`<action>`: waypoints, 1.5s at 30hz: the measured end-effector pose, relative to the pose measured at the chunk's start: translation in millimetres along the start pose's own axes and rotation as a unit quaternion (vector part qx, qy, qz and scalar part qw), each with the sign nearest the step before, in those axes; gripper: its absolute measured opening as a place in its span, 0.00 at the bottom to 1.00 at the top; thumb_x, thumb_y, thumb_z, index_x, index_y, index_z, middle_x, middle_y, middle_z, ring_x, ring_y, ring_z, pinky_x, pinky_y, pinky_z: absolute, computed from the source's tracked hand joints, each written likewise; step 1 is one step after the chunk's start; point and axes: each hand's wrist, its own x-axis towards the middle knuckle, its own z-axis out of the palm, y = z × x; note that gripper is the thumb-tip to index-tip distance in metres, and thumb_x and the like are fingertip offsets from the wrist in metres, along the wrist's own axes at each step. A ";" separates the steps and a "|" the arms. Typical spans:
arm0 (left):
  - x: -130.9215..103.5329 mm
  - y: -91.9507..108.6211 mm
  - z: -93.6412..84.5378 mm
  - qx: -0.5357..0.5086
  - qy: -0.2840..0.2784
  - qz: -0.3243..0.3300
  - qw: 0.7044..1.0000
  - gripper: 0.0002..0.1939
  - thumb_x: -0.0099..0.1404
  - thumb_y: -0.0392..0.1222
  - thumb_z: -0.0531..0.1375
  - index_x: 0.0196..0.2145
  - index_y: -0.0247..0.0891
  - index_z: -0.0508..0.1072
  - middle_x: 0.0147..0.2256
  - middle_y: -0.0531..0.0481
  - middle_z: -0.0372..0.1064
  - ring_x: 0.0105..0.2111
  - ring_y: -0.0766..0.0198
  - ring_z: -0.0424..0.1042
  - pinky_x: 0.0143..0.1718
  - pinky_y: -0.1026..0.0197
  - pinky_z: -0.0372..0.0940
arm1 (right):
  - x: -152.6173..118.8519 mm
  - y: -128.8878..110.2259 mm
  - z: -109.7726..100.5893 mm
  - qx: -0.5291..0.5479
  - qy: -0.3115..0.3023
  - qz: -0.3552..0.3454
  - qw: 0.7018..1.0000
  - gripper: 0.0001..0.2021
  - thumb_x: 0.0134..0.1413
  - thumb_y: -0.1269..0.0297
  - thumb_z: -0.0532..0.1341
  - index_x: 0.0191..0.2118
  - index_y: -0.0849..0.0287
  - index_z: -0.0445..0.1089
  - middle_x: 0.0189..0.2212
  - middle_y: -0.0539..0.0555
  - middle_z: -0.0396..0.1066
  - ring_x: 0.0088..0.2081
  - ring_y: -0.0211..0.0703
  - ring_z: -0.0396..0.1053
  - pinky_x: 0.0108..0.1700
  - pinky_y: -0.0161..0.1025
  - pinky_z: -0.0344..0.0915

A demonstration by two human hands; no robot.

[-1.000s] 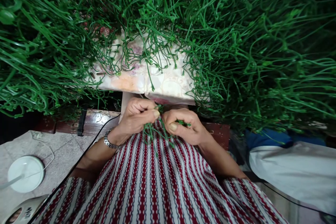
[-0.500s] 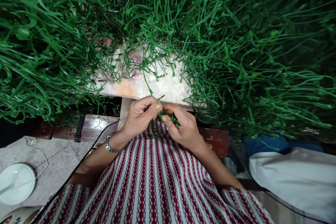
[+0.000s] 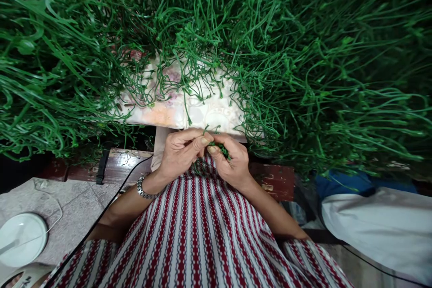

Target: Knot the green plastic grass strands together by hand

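Close together over my lap, both hands meet at a small cluster of thin green stems [image 3: 222, 149]. My left hand [image 3: 184, 150], with a metal bracelet-style watch at the wrist, pinches a green stem between thumb and index finger. One stem tip pokes up above its fingertips. My right hand [image 3: 234, 158] is curled around a dark green bunch, thumb against the index finger. More green strands hang below the hands onto the striped garment [image 3: 202, 225]. The exact join between the fingers is hidden.
Heaps of glossy, plastic-looking green stems [image 3: 320, 76] cover the table at left, back and right. A pale patterned table cover [image 3: 216, 112] shows in the middle. At lower left is a white round lid-like object [image 3: 23, 239]; white cloth [image 3: 378, 229] lies at right.
My left fingertips have shifted slightly right and closer to the right hand. A second stem tip now shows above the fingers. The right hand stays nearly in place.
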 end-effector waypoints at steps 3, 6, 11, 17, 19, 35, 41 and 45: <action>-1.4 -1.3 -0.4 0.020 0.032 0.027 0.999 0.09 0.59 0.42 0.60 0.25 0.35 0.73 0.16 0.57 0.59 0.14 0.76 0.53 0.16 0.71 0.52 | 0.6 1.3 -1.0 -0.072 -0.009 -0.061 0.996 0.09 0.55 0.72 0.56 0.43 0.65 0.66 0.31 0.57 0.72 0.32 0.39 0.69 0.33 0.35 0.67; -3.2 2.4 0.5 0.106 0.053 0.060 0.991 0.13 0.59 0.41 0.60 0.20 0.34 0.69 0.16 0.57 0.58 0.16 0.76 0.53 0.18 0.70 0.52 | 0.8 3.5 -2.6 -0.164 -0.019 -0.106 0.980 0.12 0.53 0.75 0.56 0.44 0.68 0.65 0.29 0.58 0.72 0.28 0.40 0.67 0.31 0.37 0.66; -3.5 10.6 3.0 0.214 0.067 0.096 0.970 0.16 0.59 0.39 0.59 0.17 0.34 0.63 0.15 0.58 0.53 0.17 0.75 0.52 0.20 0.69 0.51 | 0.7 6.2 -4.6 -0.220 -0.015 -0.127 0.967 0.13 0.54 0.73 0.56 0.47 0.65 0.63 0.29 0.56 0.72 0.29 0.40 0.69 0.33 0.37 0.67; -1.4 2.2 1.3 0.083 0.047 -0.023 0.995 0.20 0.60 0.44 0.59 0.16 0.34 0.60 0.13 0.59 0.52 0.14 0.76 0.49 0.16 0.70 0.46 | -0.6 10.9 -3.7 -0.207 -0.012 -0.137 0.969 0.12 0.53 0.74 0.55 0.45 0.61 0.62 0.26 0.51 0.69 0.28 0.38 0.68 0.32 0.35 0.66; -1.2 0.3 1.8 0.041 0.045 -0.048 0.997 0.20 0.59 0.45 0.60 0.15 0.34 0.60 0.12 0.59 0.53 0.13 0.77 0.49 0.15 0.71 0.45 | -1.4 12.6 -3.2 -0.213 -0.019 -0.148 0.966 0.11 0.53 0.74 0.55 0.44 0.61 0.62 0.23 0.50 0.68 0.26 0.38 0.67 0.30 0.35 0.64; -5.5 1.7 6.1 0.095 0.057 0.015 0.994 0.16 0.59 0.43 0.60 0.18 0.34 0.64 0.16 0.58 0.55 0.17 0.75 0.52 0.19 0.69 0.50 | 6.1 5.5 -5.7 -0.150 -0.068 -0.103 0.981 0.02 0.56 0.70 0.53 0.32 0.59 0.60 0.21 0.48 0.62 0.23 0.35 0.60 0.26 0.33 0.56; -2.7 3.0 1.8 0.132 0.078 0.058 0.986 0.16 0.61 0.43 0.58 0.18 0.35 0.62 0.17 0.57 0.52 0.18 0.74 0.50 0.20 0.67 0.49 | 11.4 -8.1 -10.9 -0.037 -0.141 -0.075 0.986 0.05 0.53 0.73 0.51 0.28 0.59 0.59 0.19 0.45 0.58 0.20 0.31 0.55 0.23 0.30 0.55; 9.1 7.7 -6.5 0.039 0.188 0.065 0.979 0.16 0.59 0.46 0.59 0.20 0.37 0.61 0.15 0.59 0.48 0.16 0.73 0.47 0.17 0.67 0.46 | 11.3 -19.3 -19.6 0.043 -0.177 -0.101 0.978 0.06 0.51 0.73 0.52 0.27 0.58 0.60 0.18 0.44 0.60 0.19 0.31 0.57 0.23 0.30 0.56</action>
